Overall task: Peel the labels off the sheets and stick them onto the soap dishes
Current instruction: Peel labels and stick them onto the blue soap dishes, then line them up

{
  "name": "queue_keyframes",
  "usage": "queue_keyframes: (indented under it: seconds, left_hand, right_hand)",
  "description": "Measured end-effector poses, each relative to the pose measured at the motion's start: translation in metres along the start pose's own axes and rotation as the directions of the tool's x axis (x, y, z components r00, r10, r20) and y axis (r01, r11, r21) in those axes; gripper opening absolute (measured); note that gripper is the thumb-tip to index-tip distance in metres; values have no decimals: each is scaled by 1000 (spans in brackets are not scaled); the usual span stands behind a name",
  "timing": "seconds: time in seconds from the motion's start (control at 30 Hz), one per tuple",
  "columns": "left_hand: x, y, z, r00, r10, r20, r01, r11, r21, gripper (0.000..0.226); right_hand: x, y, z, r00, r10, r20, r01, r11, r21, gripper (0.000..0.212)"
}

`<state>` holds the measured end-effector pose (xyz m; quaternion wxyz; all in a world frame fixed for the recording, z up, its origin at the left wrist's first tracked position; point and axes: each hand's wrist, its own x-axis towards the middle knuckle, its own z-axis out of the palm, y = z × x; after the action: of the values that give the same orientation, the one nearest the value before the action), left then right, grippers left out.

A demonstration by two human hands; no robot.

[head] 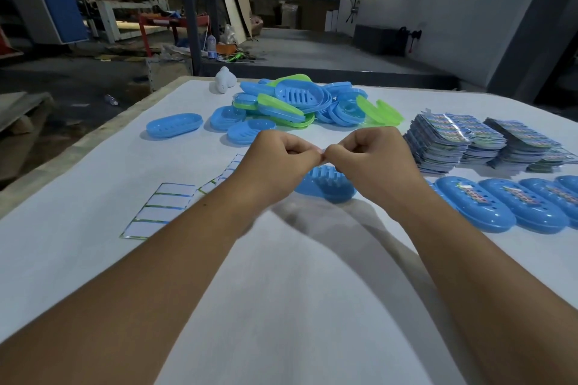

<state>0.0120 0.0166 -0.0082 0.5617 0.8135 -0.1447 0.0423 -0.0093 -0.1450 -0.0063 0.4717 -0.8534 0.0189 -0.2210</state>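
Left hand (278, 155) and right hand (362, 153), fingers curled, fingertips meeting, contents untellable, hover above blue soap dish (328, 186) at six o'clock.

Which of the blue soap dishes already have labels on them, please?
The row of blue dishes at the right edge, below the label stacks; each carries a colourful strip, unlike the bare ones elsewhere.
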Motion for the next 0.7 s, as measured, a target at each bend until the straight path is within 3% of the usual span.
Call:
queue_keyframes:
  seconds: [0.33,0.53,0.7]
  left_hand:
    - [3,-2,-1,999,-43,-10,42,999,-33,13]
    - [5,-1,-4,993,-106,-51,102,992,-81,28]
    - [7,-3,-4,985,-140,-101,124,981,-150,24]
  right_hand:
    - [0,1,0,997,-65,49,62,996,62,17]
    - [0,1,2,982,-170,85,162,982,92,25]
    - [6,7,0,997,-71,-22,71,997,-3,28]
